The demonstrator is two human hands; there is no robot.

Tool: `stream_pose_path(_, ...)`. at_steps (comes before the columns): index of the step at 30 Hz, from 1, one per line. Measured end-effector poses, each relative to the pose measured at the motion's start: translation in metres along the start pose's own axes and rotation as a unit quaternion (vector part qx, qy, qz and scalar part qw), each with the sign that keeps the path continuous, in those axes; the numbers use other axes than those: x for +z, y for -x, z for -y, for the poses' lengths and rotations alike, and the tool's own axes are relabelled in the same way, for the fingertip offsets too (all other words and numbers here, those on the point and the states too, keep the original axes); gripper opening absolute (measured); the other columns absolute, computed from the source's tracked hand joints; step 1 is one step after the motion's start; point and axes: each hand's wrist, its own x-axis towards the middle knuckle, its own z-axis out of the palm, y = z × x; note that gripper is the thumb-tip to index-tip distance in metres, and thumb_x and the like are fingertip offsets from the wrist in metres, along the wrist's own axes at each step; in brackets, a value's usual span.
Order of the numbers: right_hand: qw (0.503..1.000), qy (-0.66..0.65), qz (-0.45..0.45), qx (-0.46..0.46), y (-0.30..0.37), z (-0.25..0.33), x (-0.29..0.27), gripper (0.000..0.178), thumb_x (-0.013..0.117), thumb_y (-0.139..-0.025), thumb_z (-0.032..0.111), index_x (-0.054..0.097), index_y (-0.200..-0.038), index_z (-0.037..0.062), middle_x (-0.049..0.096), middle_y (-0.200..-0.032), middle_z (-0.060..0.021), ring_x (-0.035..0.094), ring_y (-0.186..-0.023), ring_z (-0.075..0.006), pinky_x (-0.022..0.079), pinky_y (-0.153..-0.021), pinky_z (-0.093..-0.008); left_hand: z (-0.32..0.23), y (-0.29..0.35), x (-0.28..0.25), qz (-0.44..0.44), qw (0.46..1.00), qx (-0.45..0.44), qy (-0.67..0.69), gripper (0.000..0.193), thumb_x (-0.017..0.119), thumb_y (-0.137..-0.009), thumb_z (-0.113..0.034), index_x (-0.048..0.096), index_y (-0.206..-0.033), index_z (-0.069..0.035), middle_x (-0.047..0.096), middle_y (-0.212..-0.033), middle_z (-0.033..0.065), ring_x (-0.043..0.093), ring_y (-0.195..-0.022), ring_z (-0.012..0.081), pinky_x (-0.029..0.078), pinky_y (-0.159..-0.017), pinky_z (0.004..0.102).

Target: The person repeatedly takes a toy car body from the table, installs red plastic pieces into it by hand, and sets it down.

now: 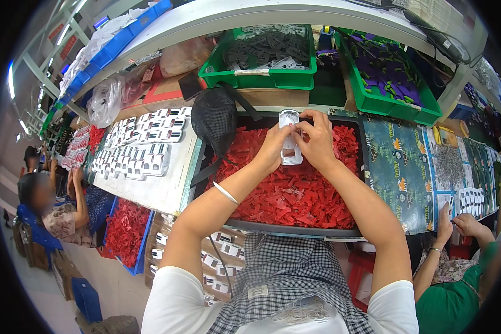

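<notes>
Over the black tray [365,158] of red plastic pieces [295,200], a long white plastic shell [290,156] with openings in it is held upright in the picture. My left hand [273,147] grips its left side, thumb near the middle. From the other side my right hand [318,139] closes on it, the fingers bent over its upper part and the thumb pressing close to the left thumb. Whether a small red piece sits between the fingertips I cannot tell. A black mesh bag [214,119] lies at the tray's left corner.
On the left, rows of white shells [145,158] cover a white board [133,189]. Behind the tray stand a green bin [273,79] of grey parts and another green bin [392,108] with purple and green pieces. A shelf edge [234,15] spans above. Co-workers sit at both sides.
</notes>
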Motion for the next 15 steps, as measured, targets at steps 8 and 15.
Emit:
stream_pose_path(8,0.999,-0.032,-0.018,0.033,-0.0034,0.0036,-0.0010,0.027,0.073,-0.066,0.007,0.061,-0.091,0.0076,0.055,-0.107,-0.0091,0.050,-0.102,-0.0298,0.039,-0.084,-0.0402,0.0055,-0.0060,-0.0103,0.010,0.996,0.064,-0.064,0.021,0.050,-0.092,-0.013,0.057,-0.107,0.001,0.062,-0.099,0.0063,0.059,-0.090,0.0129,0.048,-0.077,0.0276)
stream_pose_path(15,0.998,-0.039,-0.009,0.048,-0.0033,-0.0012,-0.0021,0.040,0.074,-0.066,0.008,0.057,-0.102,0.0079,0.055,-0.108,-0.0096,0.051,-0.105,-0.0300,0.039,-0.085,-0.0403,0.0037,-0.0057,-0.0027,0.003,0.990,0.111,-0.084,0.017,0.052,-0.094,-0.009,0.058,-0.105,0.001,0.062,-0.092,0.0032,0.057,-0.081,0.0082,0.046,-0.072,0.0245)
